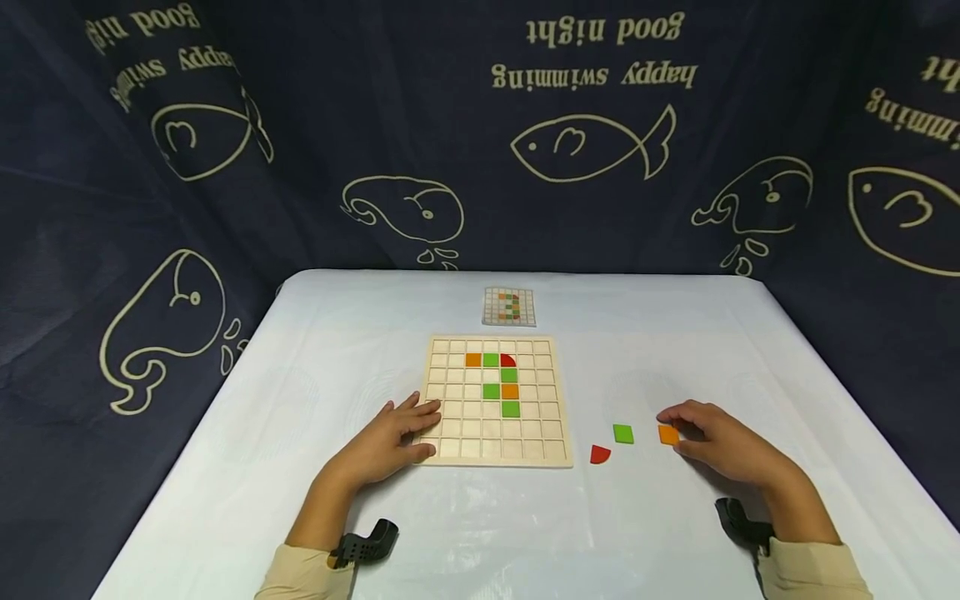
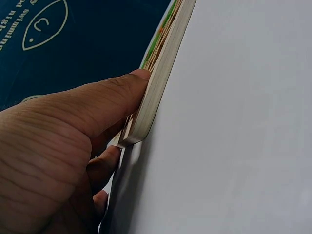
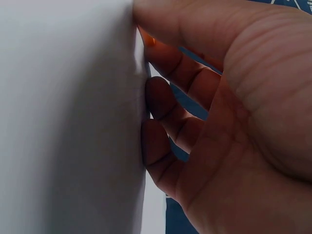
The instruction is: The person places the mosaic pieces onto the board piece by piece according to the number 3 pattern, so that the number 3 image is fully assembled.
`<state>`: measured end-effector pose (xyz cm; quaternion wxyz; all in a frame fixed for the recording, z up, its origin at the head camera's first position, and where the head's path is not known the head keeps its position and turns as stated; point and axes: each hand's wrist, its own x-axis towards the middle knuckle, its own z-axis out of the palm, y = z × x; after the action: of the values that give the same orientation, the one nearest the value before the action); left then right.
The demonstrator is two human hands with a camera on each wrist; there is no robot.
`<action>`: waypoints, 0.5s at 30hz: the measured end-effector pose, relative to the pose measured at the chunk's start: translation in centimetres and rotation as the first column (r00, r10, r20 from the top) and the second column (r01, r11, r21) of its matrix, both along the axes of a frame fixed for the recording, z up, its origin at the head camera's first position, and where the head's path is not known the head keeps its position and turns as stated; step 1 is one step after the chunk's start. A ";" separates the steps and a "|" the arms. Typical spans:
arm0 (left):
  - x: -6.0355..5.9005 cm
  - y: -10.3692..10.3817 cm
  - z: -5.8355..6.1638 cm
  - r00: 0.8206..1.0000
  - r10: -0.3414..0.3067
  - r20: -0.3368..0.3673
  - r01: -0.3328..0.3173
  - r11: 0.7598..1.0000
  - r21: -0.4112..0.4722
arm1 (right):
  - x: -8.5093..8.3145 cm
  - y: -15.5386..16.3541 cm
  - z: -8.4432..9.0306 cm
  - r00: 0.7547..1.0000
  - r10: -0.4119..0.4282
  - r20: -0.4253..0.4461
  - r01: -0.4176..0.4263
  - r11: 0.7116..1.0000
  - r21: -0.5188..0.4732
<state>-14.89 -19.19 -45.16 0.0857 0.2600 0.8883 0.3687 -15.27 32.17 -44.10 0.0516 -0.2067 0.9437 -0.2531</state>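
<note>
A wooden grid board (image 1: 495, 451) lies mid-table with several orange, green and red tiles in its cells. My left hand (image 1: 422, 430) rests on the board's near left corner, fingers fairly straight on top. In the left wrist view the thumb (image 2: 114, 97) presses the board's edge (image 2: 163, 78). To the right, my right hand (image 1: 674, 435) pinches a loose orange square tile (image 1: 666, 434) on the table between thumb and forefinger. A sliver of that orange tile (image 3: 148, 42) shows between those fingers (image 3: 175, 68) in the right wrist view.
A loose green square tile (image 1: 622, 433) and a red quarter-round tile (image 1: 599, 454) lie between the board and my right hand. A small pattern card (image 1: 509, 306) sits behind the board. The white table (image 1: 337, 358) is ringed by a dark printed curtain (image 1: 300, 167).
</note>
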 end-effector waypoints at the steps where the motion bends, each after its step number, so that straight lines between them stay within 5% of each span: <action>1: 0.0 0.0 0.0 1.000 0.000 -0.001 0.000 1.000 0.001 | 0.0 0.0 0.0 1.000 -0.002 -0.001 0.002 1.000 0.000; 15: -0.1 0.0 0.0 1.000 -0.001 0.000 0.001 1.000 0.002 | -0.2 0.1 0.0 1.000 -0.003 -0.018 0.002 0.999 -0.034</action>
<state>-14.95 -19.23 -45.15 0.0856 0.2606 0.8878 0.3695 -15.43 32.30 -44.07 0.0394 -0.2087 0.9399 -0.2672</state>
